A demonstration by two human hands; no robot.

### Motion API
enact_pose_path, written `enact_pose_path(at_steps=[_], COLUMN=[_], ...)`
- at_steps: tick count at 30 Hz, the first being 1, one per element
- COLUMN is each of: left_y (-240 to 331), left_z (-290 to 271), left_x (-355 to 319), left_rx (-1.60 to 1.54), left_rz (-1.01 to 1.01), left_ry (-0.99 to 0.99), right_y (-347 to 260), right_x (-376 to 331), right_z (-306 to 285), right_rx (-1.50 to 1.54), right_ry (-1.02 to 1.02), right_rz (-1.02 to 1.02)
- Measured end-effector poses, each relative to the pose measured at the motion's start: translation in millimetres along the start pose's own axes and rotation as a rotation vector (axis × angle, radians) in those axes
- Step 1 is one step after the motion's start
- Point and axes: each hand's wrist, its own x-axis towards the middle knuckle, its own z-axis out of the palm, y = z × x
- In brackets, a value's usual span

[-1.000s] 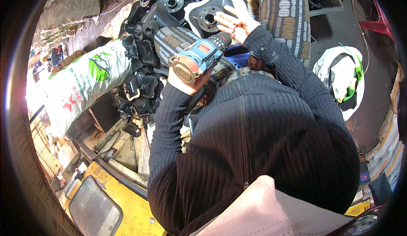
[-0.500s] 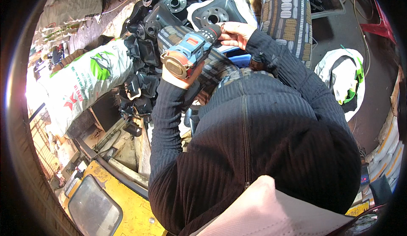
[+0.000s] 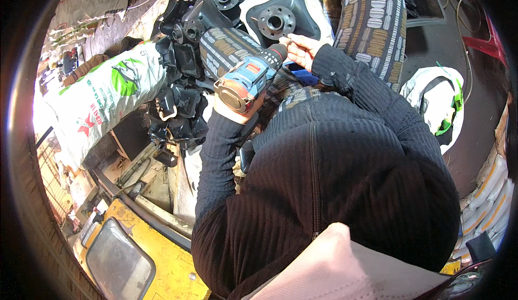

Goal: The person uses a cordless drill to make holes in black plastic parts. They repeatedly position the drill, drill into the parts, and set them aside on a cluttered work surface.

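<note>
While the person sits bent over the work in a black ribbed top (image 3: 345, 176), a large white sack (image 3: 102, 100) with green and red print lies to their left, against a heap of black metal parts (image 3: 178, 84). Ahead, a dark flanged hub plate (image 3: 280, 19) with a ring of bolt holes rests on white cloth, between the patterned trouser knees (image 3: 372, 8). A white bag with green trim (image 3: 437, 106) sits on the dark floor to the right. The blue and black cordless drill (image 3: 248, 79) angles up toward the plate, its chuck just below the plate's lower edge. The left hand (image 3: 229, 111) is clamped around the drill's grip from beneath. The right hand (image 3: 299, 49), fingers curled together, pinches at the chuck tip; whether it holds a small bit or bolt cannot be told.
</note>
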Motion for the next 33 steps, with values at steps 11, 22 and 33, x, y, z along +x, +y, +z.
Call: enact_pose_path(at_steps=[11,22,33], left_y=[-1,-33,-46], left_z=[-2,-5,-6], left_x=[18,37,43], left_rx=[-0.026,0.182,0.074], left_rz=[-0.053,0.043,-0.091], left_ry=[-0.026,-0.014,-0.050], right_y=[-4,-23,-8], right_x=[15,84,86], right_z=[-13,5,2], right_rx=[-0.106,-1.099,-1.226], right_ry=[-0.111,0.665,0.656], right_rz=[-0.017,-0.650,-1.090])
